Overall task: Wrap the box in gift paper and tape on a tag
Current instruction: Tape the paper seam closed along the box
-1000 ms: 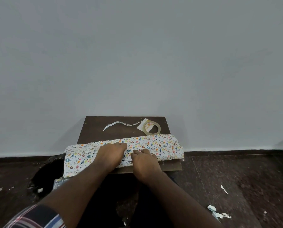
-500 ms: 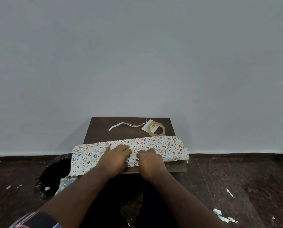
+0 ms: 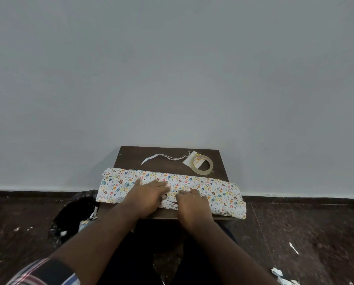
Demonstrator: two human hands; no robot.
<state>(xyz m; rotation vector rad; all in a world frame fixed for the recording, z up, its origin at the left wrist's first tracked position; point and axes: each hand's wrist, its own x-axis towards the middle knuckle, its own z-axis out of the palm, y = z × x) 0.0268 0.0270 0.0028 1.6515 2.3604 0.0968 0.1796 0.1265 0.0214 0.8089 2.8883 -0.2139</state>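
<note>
Overhanging both table (image 3: pixel 128 156) edges, gift paper (image 3: pixel 219 194) under hands.

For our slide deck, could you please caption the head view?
Both hands, left hand and right hand, press gift paper over the box, tape roll behind.

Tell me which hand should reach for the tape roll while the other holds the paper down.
The right hand, probably. The tape roll lies on the table's far right part, beyond that hand, while the left hand lies flat across the gift paper at the middle and could keep pressing it.
</note>
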